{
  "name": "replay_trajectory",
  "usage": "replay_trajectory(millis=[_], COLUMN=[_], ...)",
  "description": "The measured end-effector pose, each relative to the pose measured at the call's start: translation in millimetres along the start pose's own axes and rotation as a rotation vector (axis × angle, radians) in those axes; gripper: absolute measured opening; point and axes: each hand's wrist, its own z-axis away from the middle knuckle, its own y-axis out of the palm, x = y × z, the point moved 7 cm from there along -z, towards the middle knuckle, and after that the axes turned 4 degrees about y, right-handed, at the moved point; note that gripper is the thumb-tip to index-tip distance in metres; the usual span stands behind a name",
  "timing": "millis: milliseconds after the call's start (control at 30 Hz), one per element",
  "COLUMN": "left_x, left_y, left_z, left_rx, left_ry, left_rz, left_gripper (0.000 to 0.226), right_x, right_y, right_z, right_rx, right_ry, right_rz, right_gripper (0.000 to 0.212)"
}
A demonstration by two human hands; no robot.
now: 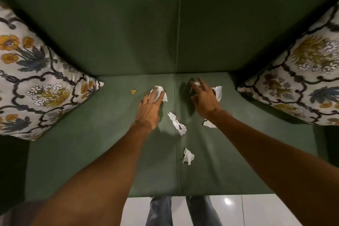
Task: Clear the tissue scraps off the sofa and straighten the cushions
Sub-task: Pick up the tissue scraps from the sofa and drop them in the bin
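White tissue scraps lie on the green sofa seat (91, 152). My left hand (149, 108) presses on one crumpled scrap (158, 93), fingers curling over it. My right hand (203, 97) reaches over the seat near the backrest, fingers spread, touching a small scrap (197, 84); another scrap (218, 92) lies just right of it. A long scrap (177, 123) lies between my wrists, a small one (208, 124) is partly hidden under my right wrist, and one more (188, 156) sits nearer the front edge. Two floral cushions lean at the left (33, 82) and right (302, 79) ends.
A small yellowish crumb (133, 91) lies on the seat left of my left hand. The sofa backrest (128, 33) rises behind. White floor tiles (256, 209) and my jeans legs (159, 211) show below the seat's front edge.
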Motion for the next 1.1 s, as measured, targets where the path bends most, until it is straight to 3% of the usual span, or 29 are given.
replay_trajectory(millis=[100, 200, 300, 400, 600, 667, 733, 800, 933, 1100], left_x=[5, 4, 7, 11, 9, -16, -53, -81, -110, -122], left_y=[15, 20, 20, 30, 31, 30, 41, 54, 79, 117], left_z=[-6, -10, -5, 3, 51, 73, 94, 113, 128, 113], left_rx=[0.059, -0.033, -0.169, -0.151, -0.292, -0.338, -0.25, -0.142, -0.025, 0.089], left_ry=[0.0, 0.023, -0.015, -0.061, -0.191, -0.062, 0.175, 0.257, 0.098, 0.043], left_rz=[-0.05, -0.058, 0.057, 0.128, 0.276, 0.202, 0.168, 0.172, 0.258, 0.165], left_gripper=[0.106, 0.092, 0.067, 0.039, 0.016, 0.012, 0.015, 0.011, 0.026, 0.031], right_x=[-11, -16, -21, -26, -38, -46, -53, -56, -68, -76], right_y=[13, 21, 16, 15, 11, 12, 16, 19, 16, 36], right_z=[-15, -18, -15, 1, 56, 80, 106, 129, 138, 114], right_rx=[0.042, 0.033, -0.03, -0.02, -0.114, -0.109, -0.086, -0.071, -0.113, -0.04], right_ry=[-0.016, -0.032, -0.006, 0.05, 0.136, 0.173, 0.193, 0.176, 0.166, 0.148], right_rz=[0.081, 0.135, -0.004, -0.074, -0.294, -0.33, -0.332, -0.237, -0.128, -0.114], right_gripper=[0.067, 0.069, 0.046, 0.027, 0.02, 0.019, 0.018, 0.018, 0.02, 0.028])
